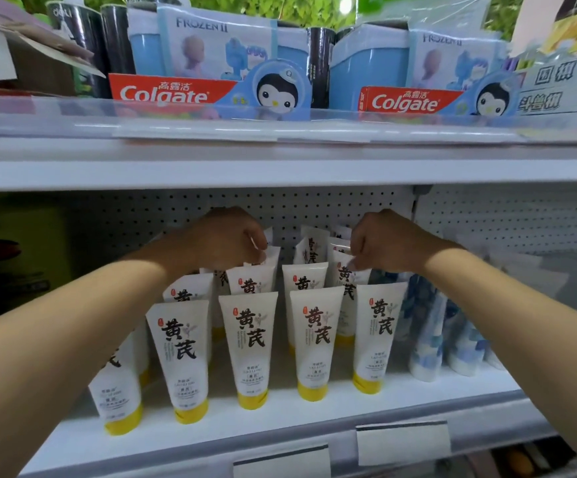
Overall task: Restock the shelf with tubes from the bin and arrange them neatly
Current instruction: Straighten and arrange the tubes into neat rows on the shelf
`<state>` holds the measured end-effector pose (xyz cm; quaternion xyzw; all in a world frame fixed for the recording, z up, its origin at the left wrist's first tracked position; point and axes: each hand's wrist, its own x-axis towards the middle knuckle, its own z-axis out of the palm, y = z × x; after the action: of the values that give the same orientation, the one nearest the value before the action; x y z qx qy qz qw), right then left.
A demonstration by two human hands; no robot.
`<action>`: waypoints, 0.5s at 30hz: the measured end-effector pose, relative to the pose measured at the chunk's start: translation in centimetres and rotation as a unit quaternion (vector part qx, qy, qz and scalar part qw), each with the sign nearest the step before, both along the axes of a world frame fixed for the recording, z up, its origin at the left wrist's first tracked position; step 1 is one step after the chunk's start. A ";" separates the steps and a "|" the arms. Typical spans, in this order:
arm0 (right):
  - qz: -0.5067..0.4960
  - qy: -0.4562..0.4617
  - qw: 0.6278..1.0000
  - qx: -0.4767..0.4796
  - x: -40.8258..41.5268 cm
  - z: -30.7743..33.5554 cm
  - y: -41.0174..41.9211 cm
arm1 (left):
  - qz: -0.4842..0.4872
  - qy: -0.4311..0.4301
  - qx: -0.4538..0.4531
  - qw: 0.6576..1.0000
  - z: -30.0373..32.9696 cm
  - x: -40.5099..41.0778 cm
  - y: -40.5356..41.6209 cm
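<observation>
A: Item: white tubes (248, 343) with yellow caps, standing cap-down in rows on the lower shelf (314, 405), long axis upright, a few leaning.

B: Hands?

A: Left hand (225, 241) over the back rows, fingers curled, pinching the crimped top of a rear tube (269, 258). Right hand (380, 241) likewise curled, pinching the top of another rear tube (344, 270), which tilts.

B: Relation for the next move?

A: Each gripped tube hangs straight below its fingers, crimp up, cap toward the shelf. Likely each wants squaring upright behind its front-row neighbour. Left hand nearer the left columns, right hand the right.

B: Bin?

A: Not in view. Blue patterned tubes (428, 332) stand just beside, right.
</observation>
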<state>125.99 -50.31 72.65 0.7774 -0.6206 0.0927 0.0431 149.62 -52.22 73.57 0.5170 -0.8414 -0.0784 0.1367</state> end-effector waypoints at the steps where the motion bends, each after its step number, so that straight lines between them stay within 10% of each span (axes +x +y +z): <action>1: 0.001 0.010 1.000 0.009 0.0 -0.3 -0.2 | 0.007 0.005 -0.005 1.000 0.1 -0.1 -0.1; 15: 0.066 0.016 0.997 0.043 -1.4 -0.1 0.7 | 0.015 0.045 -0.016 0.999 0.7 -1.3 -1.6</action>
<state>124.56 -49.63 72.58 0.8191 -0.5708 0.0558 0.0134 148.33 -53.85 74.23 0.5231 -0.8278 -0.0860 0.1837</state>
